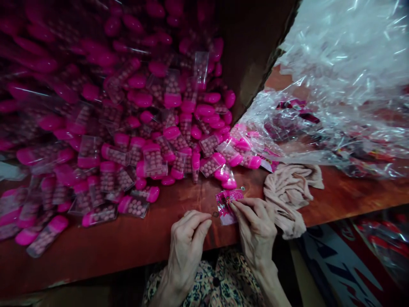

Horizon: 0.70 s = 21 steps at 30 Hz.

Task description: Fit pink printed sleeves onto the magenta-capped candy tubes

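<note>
My left hand [188,238] is pinched closed on a tiny dark ring-like piece [216,214] at the near edge of the reddish-brown table [128,238]. My right hand [255,226] is closed on a small pink printed packet [227,205], held just right of that piece. A huge heap of pink-capped tubes [153,157] filled with small beads, each in a clear sleeve, spills across the table above my hands.
A crumpled beige cloth [289,192] lies right of my right hand. Clear plastic bags [338,98] with red and pink items are piled at the right. A dark cardboard wall [252,51] rises behind the heap. A small ring [243,188] lies on the table.
</note>
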Each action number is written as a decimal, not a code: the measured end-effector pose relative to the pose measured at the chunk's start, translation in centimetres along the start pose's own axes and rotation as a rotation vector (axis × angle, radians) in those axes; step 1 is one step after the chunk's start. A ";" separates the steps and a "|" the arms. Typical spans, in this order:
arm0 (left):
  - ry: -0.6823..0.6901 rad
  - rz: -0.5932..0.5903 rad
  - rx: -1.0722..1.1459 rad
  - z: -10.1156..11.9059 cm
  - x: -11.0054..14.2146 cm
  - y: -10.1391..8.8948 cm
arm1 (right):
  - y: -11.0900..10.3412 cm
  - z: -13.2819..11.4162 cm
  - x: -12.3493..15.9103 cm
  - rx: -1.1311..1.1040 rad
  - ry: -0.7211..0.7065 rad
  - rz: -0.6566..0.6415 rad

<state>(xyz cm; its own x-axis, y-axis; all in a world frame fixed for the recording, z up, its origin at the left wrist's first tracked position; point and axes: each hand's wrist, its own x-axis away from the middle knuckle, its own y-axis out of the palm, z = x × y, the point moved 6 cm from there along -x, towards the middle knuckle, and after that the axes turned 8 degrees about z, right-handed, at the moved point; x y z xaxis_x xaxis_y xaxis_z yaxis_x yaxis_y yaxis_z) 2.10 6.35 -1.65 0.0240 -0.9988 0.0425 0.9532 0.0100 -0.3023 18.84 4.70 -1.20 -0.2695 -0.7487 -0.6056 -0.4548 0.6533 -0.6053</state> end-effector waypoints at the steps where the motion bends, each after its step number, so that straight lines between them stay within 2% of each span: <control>1: -0.022 0.001 0.020 0.0 0.0 0.1 | -0.2 -0.1 0.0 -0.018 -0.001 0.021; 4: -0.150 -0.026 0.122 -0.1 -0.4 1.0 | -0.8 -0.4 0.0 -0.057 -0.033 0.088; 8: -0.354 -0.073 0.325 -0.2 -1.4 3.4 | -1.4 -1.2 0.2 -0.084 -0.129 0.142; 10: -0.389 -0.083 0.411 -0.1 -2.1 4.5 | -1.6 -1.6 0.2 -0.104 -0.160 0.148; 12: -0.395 -0.078 0.452 -0.2 -2.6 5.0 | -1.7 -1.6 0.3 -0.134 -0.132 0.129; 14: -0.411 -0.053 0.491 -0.5 -2.8 5.1 | -1.8 -1.1 0.4 -0.171 -0.012 0.103; 19: -0.471 -0.021 0.607 -1.2 -2.5 4.9 | -0.9 1.0 1.3 -0.373 0.450 0.007; 21: -0.474 -0.013 0.622 -1.3 -2.5 4.9 | -0.4 1.2 1.5 -0.459 0.559 -0.025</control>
<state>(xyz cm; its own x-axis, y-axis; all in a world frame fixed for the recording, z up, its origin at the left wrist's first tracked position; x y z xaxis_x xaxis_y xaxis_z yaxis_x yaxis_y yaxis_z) 6.32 8.81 -4.42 0.0043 -0.8732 0.4873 0.9447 0.1633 0.2843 19.65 3.41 -2.49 -0.5922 -0.7885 -0.1657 -0.7441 0.6141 -0.2630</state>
